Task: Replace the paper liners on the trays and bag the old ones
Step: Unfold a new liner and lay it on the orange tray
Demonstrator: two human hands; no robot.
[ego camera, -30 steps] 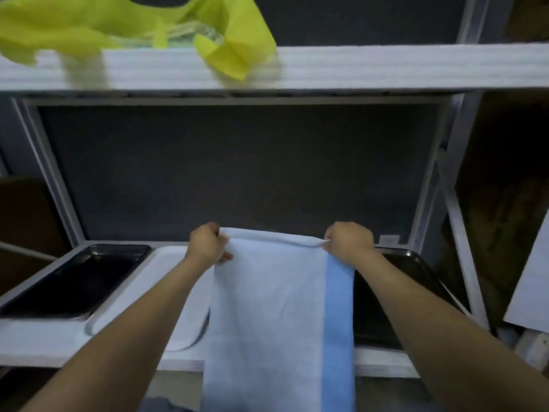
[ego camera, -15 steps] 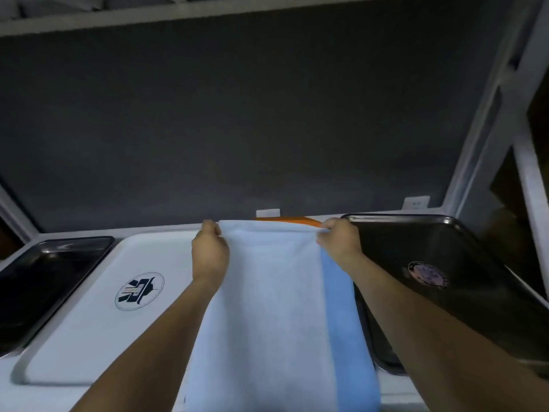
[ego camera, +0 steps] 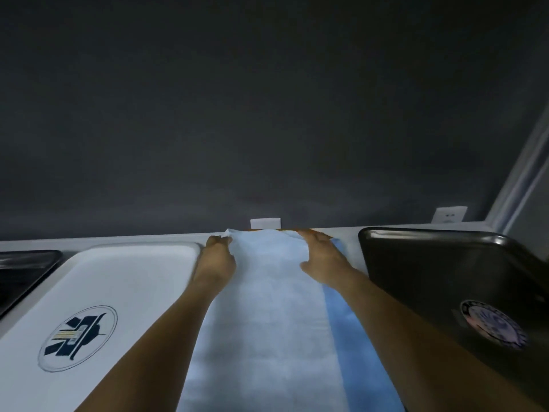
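A pale blue paper liner (ego camera: 267, 310) with a darker blue strip (ego camera: 347, 343) along its right side lies stretched away from me over the middle of the shelf. Just past its far end peeks a thin orange tray edge (ego camera: 287, 230); the tray underneath is otherwise hidden. My left hand (ego camera: 215, 258) pinches the liner's far left corner with curled fingers. On the far right part of the liner, my right hand (ego camera: 320, 257) lies flat with fingers stretched out and thumb apart.
A white tray (ego camera: 124, 281) with a round logo sits left of the liner, and a black tray (ego camera: 20, 272) lies further left. A black tray (ego camera: 439, 272) with a round sticker is on the right. A dark back wall, a white tag (ego camera: 265, 223) and a socket (ego camera: 449, 215) stand behind.
The view has dropped and moved closer to the shelf. Both hands carried the liner's far edge forward and down onto the orange tray, and the right hand went from pinching to lying flat.
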